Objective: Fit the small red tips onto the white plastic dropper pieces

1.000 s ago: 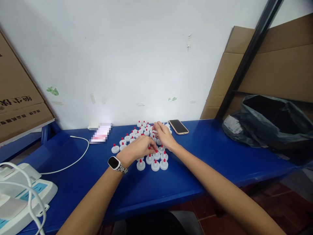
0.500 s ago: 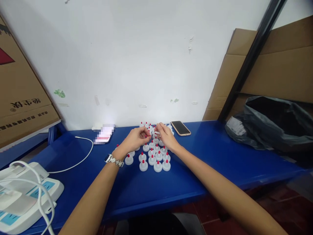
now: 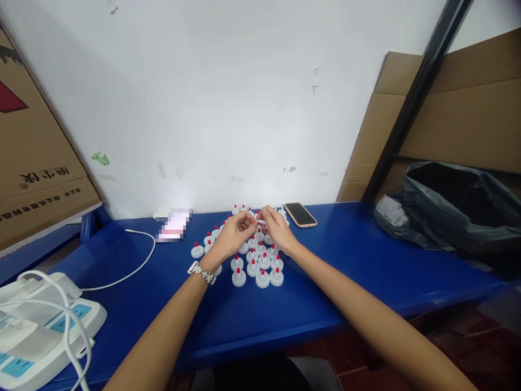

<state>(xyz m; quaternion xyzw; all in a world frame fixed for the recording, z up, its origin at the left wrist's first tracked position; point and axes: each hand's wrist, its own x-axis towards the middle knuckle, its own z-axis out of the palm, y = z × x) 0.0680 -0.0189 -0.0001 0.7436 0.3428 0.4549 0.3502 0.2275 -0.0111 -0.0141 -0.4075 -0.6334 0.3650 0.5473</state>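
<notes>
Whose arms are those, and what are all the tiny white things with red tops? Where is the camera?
The camera sits on a person's head and looks down, so you see that person's own two arms reaching forward. There is only this one view. The left hand wears a watch on its wrist. The right hand meets it above a blue table. Both hands pinch something small and white between the fingertips; it is too tiny to tell exactly what. Under the hands stand many little white caps with red tips, lined up in rows. Behind them lies a phone. On the left you see a white cable and a white machine. On the right sits a black bag, with cardboard leaning on the wall.
</notes>
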